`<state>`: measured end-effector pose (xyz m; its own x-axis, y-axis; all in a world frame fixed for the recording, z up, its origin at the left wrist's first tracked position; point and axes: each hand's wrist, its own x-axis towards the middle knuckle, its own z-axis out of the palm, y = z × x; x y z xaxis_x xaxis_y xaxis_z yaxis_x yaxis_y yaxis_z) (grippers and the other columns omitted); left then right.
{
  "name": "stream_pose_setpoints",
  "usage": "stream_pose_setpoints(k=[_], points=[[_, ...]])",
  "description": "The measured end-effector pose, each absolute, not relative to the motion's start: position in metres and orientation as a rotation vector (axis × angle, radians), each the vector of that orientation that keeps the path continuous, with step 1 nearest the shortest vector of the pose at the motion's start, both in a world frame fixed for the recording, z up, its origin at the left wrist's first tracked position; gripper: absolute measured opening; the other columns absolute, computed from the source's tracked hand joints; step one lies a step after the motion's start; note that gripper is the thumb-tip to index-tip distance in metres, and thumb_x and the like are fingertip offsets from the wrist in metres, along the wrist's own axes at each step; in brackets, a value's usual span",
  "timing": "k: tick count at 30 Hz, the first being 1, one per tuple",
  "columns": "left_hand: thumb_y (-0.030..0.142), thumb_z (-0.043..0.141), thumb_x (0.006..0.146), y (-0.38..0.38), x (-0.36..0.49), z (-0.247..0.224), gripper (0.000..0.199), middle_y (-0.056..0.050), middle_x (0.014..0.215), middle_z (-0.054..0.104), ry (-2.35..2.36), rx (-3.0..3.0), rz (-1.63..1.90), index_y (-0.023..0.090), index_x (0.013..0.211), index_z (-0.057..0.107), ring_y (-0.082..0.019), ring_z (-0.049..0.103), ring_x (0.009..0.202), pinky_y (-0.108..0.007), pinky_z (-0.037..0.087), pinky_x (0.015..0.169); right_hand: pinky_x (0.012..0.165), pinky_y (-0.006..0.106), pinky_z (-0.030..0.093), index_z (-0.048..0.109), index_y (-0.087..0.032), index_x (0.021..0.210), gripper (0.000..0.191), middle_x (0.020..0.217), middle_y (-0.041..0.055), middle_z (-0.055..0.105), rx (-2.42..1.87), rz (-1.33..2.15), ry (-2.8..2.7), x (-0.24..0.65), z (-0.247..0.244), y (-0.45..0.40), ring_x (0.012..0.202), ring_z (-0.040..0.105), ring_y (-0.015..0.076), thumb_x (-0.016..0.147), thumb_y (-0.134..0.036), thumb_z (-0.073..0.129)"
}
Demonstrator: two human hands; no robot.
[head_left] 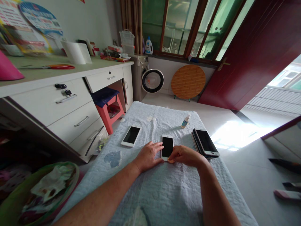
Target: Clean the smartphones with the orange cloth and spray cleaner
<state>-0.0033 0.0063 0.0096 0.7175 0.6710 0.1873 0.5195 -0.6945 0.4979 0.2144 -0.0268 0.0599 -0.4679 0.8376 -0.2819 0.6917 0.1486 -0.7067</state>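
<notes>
A white smartphone (167,147) with a dark screen lies face up on the bed-like padded surface between my hands. My left hand (149,155) holds it steady from the left, fingertips on its edge and thumb by the lower corner. Closed in a pinch, my right hand (183,155) presses a small orange piece (171,160) against the phone's lower right corner; the fingers hide most of that piece. To the left lies a second white smartphone (131,136). On the right is a stack of phones (207,142), with a small spray bottle (185,121) behind it.
A light blue quilted cloth (164,194) covers the work surface. Left stand a white desk (70,113), a red stool (110,110) and a basket of clothes (70,188). A washing machine (141,75) with its door ajar, a round wooden board (188,81) and a red door (244,56) are beyond.
</notes>
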Motion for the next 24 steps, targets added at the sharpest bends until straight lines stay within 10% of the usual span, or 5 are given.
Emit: stream_pose_setpoints(k=[12, 24], points=[[0.058, 0.058, 0.082, 0.007, -0.003, 0.005, 0.057, -0.009, 0.135, 0.054, 0.883, 2.515, 0.569, 0.019, 0.123, 0.059, -0.027, 0.053, 0.112, -0.042, 0.042, 0.098, 0.063, 0.019, 0.039, 0.077, -0.020, 0.085, 0.023, 0.078, 0.0020, 0.064, -1.455, 0.972, -2.328, 0.190, 0.058, -0.026, 0.067, 0.056, 0.0101, 0.075, -0.011, 0.058], [0.041, 0.068, 0.077, 0.006, -0.003, 0.007, 0.054, -0.010, 0.136, 0.052, 0.895, 2.519, 0.530, 0.018, 0.125, 0.057, -0.028, 0.052, 0.117, -0.042, 0.038, 0.102, 0.068, 0.022, 0.044, 0.077, -0.019, 0.077, 0.019, 0.075, 0.0021, 0.070, -1.595, 1.280, -2.116, 0.223, 0.054, -0.027, 0.073, 0.061, 0.0142, 0.067, -0.012, 0.062]])
